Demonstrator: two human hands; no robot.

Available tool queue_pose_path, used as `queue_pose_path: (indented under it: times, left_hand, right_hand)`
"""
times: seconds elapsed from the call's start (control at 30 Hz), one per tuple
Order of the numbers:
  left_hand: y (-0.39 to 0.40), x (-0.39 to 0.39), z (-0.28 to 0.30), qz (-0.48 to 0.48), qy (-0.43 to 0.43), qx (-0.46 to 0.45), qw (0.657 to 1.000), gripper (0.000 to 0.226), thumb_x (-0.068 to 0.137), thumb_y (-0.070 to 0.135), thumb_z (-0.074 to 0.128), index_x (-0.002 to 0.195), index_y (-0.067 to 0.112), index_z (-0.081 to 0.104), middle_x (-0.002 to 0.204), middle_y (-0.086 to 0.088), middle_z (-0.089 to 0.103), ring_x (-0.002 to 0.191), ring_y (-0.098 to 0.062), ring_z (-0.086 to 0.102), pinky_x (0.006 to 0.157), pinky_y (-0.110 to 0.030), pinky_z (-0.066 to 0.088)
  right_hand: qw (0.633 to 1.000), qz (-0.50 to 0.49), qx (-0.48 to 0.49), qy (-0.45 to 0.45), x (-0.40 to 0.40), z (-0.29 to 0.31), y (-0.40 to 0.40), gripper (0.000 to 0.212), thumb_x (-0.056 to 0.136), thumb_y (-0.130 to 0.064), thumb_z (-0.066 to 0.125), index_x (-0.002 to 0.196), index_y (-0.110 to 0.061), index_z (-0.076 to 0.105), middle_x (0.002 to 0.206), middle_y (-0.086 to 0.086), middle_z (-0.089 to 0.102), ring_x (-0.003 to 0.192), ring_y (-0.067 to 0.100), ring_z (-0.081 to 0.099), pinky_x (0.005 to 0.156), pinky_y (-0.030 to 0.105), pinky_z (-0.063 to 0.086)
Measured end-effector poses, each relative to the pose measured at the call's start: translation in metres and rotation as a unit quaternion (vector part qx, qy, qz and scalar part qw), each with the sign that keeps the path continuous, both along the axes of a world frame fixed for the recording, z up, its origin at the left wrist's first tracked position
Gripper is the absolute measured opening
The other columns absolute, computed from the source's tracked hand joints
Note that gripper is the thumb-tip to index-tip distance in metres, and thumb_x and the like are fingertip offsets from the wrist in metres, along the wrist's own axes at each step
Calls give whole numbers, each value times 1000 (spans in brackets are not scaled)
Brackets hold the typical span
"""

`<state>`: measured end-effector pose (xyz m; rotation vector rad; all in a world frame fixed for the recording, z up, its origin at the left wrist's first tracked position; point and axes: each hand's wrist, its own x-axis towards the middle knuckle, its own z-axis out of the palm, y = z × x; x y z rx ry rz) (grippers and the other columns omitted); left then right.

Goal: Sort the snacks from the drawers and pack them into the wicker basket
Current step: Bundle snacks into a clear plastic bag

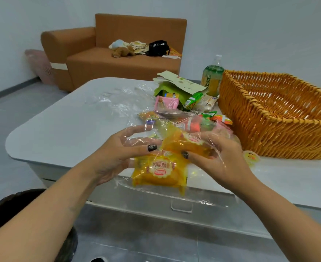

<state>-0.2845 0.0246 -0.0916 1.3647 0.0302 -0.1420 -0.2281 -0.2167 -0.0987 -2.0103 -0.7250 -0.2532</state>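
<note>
My left hand (pixel 118 156) and my right hand (pixel 218 157) both grip a clear plastic bag (pixel 156 188) above the table's near edge. Inside the bag sit yellow bread packets (pixel 158 172), one low at the front and another higher under my right thumb. Behind my hands a pile of small snack packets (pixel 186 118) lies on the white table (pixel 70 125). The wicker basket (pixel 280 118) stands at the right, and nothing shows inside it.
A green drink bottle (pixel 212 78) and a torn green carton (pixel 180 86) stand behind the pile. A small jelly cup (pixel 250 157) lies by the basket's front. Crumpled clear plastic lies mid-table. A brown sofa (pixel 118 53) with toys stands beyond.
</note>
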Motion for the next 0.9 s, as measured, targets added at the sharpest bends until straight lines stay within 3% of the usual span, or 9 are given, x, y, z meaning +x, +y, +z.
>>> queue_pose_path:
  times: [0.2,0.33,0.4,0.5,0.57,0.67,0.73,0.8,0.9]
  left_hand:
    - [-14,2,-2,29,13,-18,999,60,67,13,84,121,20,60,108,-13,73,96,-30,72,68,-41,62]
    - [-13,5,-4,58,23,-22,998,58,70,21,83,123,17,61,111,-14,72,99,-30,71,80,-45,59]
    - [-14,6,-5,60,27,-28,997,64,69,23,84,128,13,59,113,-15,71,104,-31,69,83,-46,58]
    - [-17,5,-6,58,21,-21,998,63,68,23,79,127,13,60,111,-14,72,101,-30,70,78,-43,60]
    - [-20,4,-5,53,19,-9,998,63,65,25,79,124,16,61,111,-13,73,99,-29,71,74,-41,61]
    - [-25,2,-4,52,20,8,998,62,61,25,83,118,20,62,109,-11,74,96,-28,73,75,-44,61]
    - [-29,1,-4,54,22,5,998,56,62,23,78,115,21,61,101,-7,76,90,-26,74,68,-41,62]
    - [-34,0,-4,48,27,9,998,56,65,22,76,118,20,60,99,-6,76,87,-25,74,61,-36,61]
    - [-41,0,-6,39,37,15,998,57,67,26,75,121,18,62,102,-6,76,90,-26,74,71,-39,62]
  right_hand:
    - [989,77,-8,124,-9,10,-3,44,69,-39,80,105,-48,57,113,-25,58,100,-17,55,77,4,44]
    - [970,123,97,188,-11,17,-15,54,69,-6,82,111,-32,60,106,-22,70,98,-9,63,75,4,46]
    - [957,138,126,220,-11,19,-17,57,67,-7,80,116,-26,59,105,-22,71,98,-6,65,75,6,48]
    - [954,136,107,245,-12,17,-20,56,66,-16,82,116,-30,61,112,-18,69,103,-1,64,78,9,49]
    - [947,139,105,272,-14,19,-20,50,69,-12,81,110,-32,62,112,-16,70,100,2,67,74,13,52]
    - [929,141,73,333,-14,18,-21,40,80,-8,69,108,-34,58,91,-22,73,80,5,72,57,12,52]
    - [918,147,49,365,-16,16,-21,37,84,-12,67,113,-32,57,83,-24,72,75,5,72,53,7,49]
    - [907,177,27,382,-19,16,-14,51,81,-15,72,128,-25,54,98,-20,73,88,6,71,61,10,52]
    - [861,220,-91,449,-20,7,10,64,78,-13,78,133,-5,47,116,-1,66,106,9,63,60,11,52]
